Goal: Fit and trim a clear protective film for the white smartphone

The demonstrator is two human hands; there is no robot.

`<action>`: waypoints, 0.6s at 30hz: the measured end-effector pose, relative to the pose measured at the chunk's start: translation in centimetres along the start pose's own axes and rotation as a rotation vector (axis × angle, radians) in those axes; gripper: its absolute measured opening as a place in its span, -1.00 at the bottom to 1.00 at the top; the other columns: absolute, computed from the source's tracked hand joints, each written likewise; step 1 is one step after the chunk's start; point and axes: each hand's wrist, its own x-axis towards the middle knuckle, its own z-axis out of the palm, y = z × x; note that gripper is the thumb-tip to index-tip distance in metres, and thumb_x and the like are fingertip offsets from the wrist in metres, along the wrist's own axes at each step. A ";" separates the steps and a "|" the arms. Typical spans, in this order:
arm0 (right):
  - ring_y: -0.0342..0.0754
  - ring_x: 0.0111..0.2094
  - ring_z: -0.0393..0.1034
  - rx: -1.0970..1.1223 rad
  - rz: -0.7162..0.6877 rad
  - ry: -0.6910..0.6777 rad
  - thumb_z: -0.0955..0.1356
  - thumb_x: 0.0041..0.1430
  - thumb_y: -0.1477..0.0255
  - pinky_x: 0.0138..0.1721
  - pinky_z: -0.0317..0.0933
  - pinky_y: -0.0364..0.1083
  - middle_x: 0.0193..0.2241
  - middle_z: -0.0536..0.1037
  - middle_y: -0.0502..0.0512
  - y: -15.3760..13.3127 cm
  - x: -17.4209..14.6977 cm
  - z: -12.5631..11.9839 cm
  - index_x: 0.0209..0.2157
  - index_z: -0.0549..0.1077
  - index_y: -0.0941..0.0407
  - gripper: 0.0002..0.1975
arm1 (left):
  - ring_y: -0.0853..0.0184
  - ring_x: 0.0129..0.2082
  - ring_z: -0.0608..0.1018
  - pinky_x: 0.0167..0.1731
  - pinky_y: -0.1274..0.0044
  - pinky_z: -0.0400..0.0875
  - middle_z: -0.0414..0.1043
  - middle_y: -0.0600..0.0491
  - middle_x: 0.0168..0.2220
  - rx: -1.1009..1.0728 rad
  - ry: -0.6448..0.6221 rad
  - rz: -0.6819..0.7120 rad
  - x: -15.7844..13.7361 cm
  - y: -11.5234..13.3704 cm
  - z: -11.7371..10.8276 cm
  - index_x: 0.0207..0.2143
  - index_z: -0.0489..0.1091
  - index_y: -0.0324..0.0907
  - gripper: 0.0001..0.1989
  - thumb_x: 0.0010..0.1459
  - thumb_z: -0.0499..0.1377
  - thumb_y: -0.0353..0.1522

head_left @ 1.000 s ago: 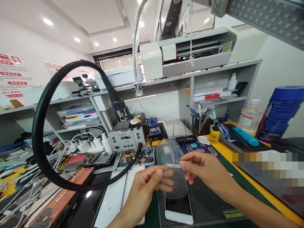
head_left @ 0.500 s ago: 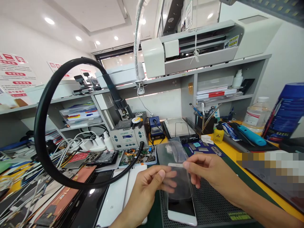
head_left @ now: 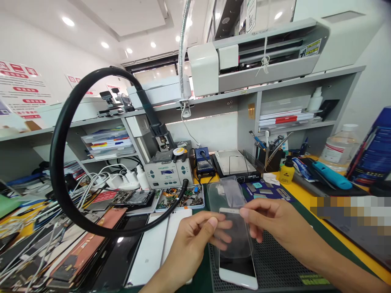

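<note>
Over the dark mat, a clear phone case (head_left: 227,190) is held up between both hands. My left hand (head_left: 194,240) pinches its left edge, thumb in front and fingers showing through the see-through plastic. My right hand (head_left: 270,215) has its thumb and forefinger closed on the opposite edge. Behind and below the case, a white smartphone (head_left: 238,278) with a dark screen lies face up. The case overlaps the phone's upper part in this view; I cannot tell whether the two touch.
A thick black hose (head_left: 58,171) loops across the left. Beyond the hands are a tray of small parts (head_left: 159,207) and a soldering station (head_left: 165,173). Several phone panels (head_left: 146,252) lie at left. A yellow bottle (head_left: 286,171) and tool holder (head_left: 269,158) stand at right.
The whole scene has shifted slightly to the right as the head camera turned. Both hands keep the same grip on the case, and the phone still lies beneath it.
</note>
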 end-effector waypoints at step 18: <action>-0.12 -0.57 0.39 0.019 -0.005 -0.004 0.50 0.16 0.13 -0.46 0.33 -0.16 -0.62 0.52 -0.01 -0.1 -0.1 -0.3 -0.50 0.55 0.11 -0.66 | 0.24 -0.37 0.66 -0.37 0.44 0.60 0.66 -0.15 -0.16 -0.005 -0.067 0.002 -0.2 0.1 -0.4 -0.11 0.58 -0.27 -0.71 0.31 0.21 -0.23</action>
